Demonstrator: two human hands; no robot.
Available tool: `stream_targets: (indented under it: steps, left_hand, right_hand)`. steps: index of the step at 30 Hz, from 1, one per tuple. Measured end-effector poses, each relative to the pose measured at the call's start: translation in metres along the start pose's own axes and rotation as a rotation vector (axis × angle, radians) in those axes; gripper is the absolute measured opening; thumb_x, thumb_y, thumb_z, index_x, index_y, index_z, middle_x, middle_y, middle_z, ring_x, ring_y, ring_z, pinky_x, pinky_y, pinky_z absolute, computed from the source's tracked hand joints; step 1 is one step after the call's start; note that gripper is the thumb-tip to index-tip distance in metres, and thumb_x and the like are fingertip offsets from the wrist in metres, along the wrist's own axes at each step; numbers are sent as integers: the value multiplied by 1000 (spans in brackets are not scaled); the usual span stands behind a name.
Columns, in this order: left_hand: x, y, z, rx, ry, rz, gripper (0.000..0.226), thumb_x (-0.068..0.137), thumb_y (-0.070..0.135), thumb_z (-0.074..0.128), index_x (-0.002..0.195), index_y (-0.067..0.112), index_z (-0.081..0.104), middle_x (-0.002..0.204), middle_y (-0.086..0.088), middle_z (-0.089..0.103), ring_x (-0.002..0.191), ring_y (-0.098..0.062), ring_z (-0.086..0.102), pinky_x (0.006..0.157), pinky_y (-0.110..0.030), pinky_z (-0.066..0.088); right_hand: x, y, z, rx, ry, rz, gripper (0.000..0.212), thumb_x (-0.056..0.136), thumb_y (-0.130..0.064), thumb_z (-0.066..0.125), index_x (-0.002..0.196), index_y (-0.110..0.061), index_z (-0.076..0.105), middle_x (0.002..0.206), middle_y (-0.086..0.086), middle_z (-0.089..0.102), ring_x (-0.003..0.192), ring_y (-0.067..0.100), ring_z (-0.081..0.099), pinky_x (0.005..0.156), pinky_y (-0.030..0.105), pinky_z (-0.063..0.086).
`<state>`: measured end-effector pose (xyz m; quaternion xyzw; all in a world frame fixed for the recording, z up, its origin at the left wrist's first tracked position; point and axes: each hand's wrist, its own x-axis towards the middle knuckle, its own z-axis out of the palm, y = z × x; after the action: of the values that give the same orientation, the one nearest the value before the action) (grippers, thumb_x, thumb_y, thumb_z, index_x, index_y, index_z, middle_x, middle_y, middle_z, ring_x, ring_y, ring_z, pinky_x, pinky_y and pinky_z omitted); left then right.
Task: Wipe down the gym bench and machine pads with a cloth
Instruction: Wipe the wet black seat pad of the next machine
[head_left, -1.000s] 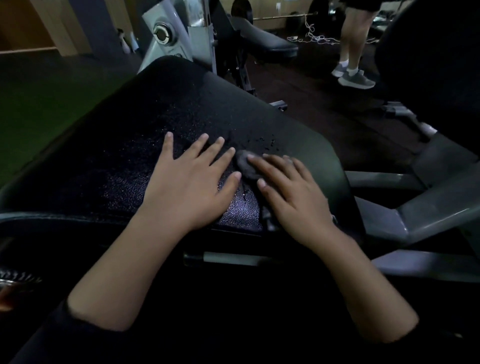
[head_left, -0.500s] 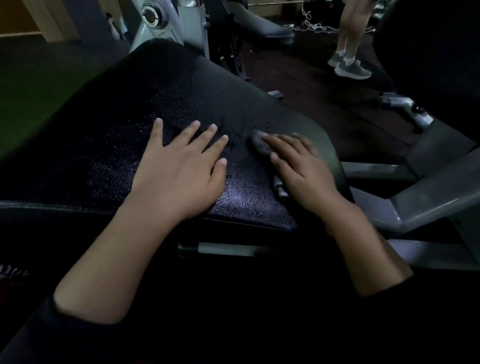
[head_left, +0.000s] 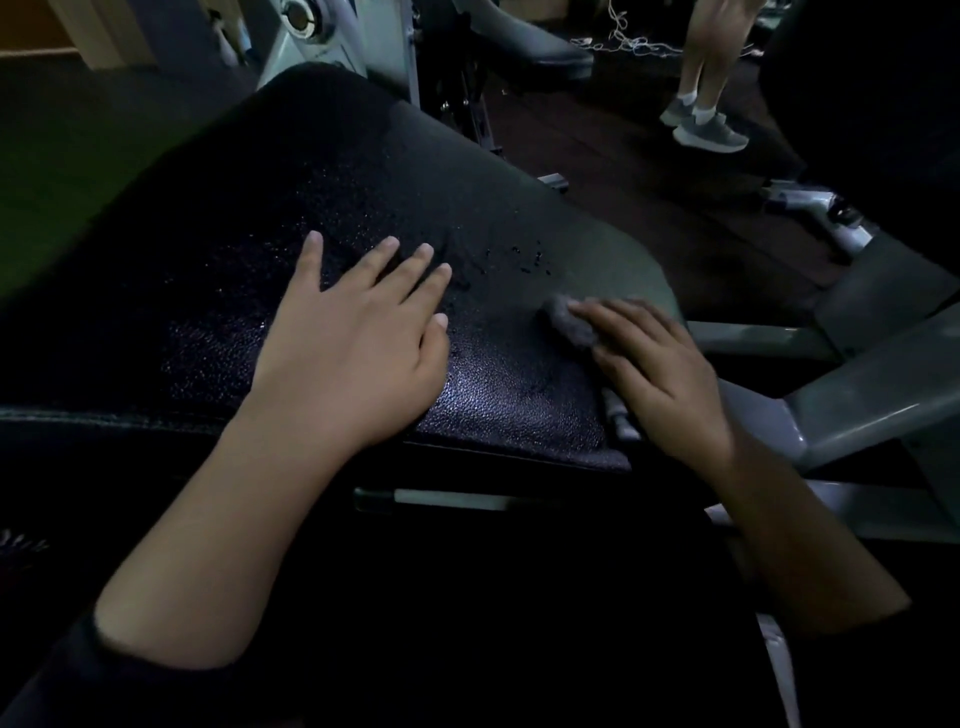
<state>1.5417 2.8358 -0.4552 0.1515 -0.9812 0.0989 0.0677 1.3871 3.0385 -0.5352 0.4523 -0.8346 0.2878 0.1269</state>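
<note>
A wide black padded bench (head_left: 322, 171) fills the middle of the head view, its textured surface speckled with wet droplets. My left hand (head_left: 353, 343) lies flat on the pad with fingers spread. My right hand (head_left: 660, 369) presses a small grey cloth (head_left: 569, 322) onto the pad near its right edge, fingers laid over it. Most of the cloth is hidden under the hand. A patch of droplets (head_left: 519, 257) sits just beyond the cloth.
Grey metal frame arms (head_left: 852, 395) run off to the right of the pad. A light-coloured machine upright (head_left: 332, 36) and another padded seat (head_left: 535, 47) stand behind. A person's legs in grey shoes (head_left: 706, 130) stand on the dark floor at the back right.
My right hand has slid the cloth rightward across the pad, from beside my left hand to near the right edge. My left hand has stayed flat in place.
</note>
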Motion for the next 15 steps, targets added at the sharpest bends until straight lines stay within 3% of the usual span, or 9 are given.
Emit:
stream_targets:
  steps: [2, 5, 8, 12, 15]
  left_hand:
    - [0, 1, -1, 1, -6, -1, 69, 88, 43, 2, 153, 28, 19, 161, 10, 13, 148, -10, 9, 116, -54, 1]
    - [1, 1, -1, -4, -9, -2, 69, 87, 42, 2, 154, 27, 18, 161, 11, 12, 148, -9, 8, 117, -54, 1]
    - [1, 0, -1, -8, -16, 0, 70, 86, 40, 2, 154, 27, 16, 161, 11, 10, 148, -9, 6, 117, -52, 1]
    - [1, 0, -2, -19, -2, -2, 69, 87, 40, 4, 153, 27, 19, 161, 11, 13, 148, -9, 9, 117, -52, 1]
    - [0, 0, -1, -15, 6, -5, 68, 88, 44, 6, 153, 27, 22, 160, 10, 16, 148, -10, 11, 117, -53, 2]
  right_hand:
    - [22, -7, 7, -6, -25, 34, 46, 95, -40, 34, 137, -28, 51, 138, -2, 53, 131, 19, 40, 113, 25, 21]
    - [35, -43, 17, -17, -16, -51, 48, 96, -36, 33, 136, -20, 53, 138, 3, 54, 129, 19, 43, 114, 26, 20]
    - [7, -73, 14, -44, -37, -154, 45, 98, -31, 34, 140, -23, 48, 143, 0, 49, 132, 23, 43, 115, 38, 25]
    - [-33, -53, -7, 24, -83, -296, 42, 98, -23, 40, 139, -20, 47, 146, -1, 44, 136, 15, 38, 115, 38, 25]
    - [-24, -23, -9, 32, -66, -244, 40, 96, -21, 41, 134, -15, 52, 140, 2, 51, 131, 10, 42, 114, 33, 25]
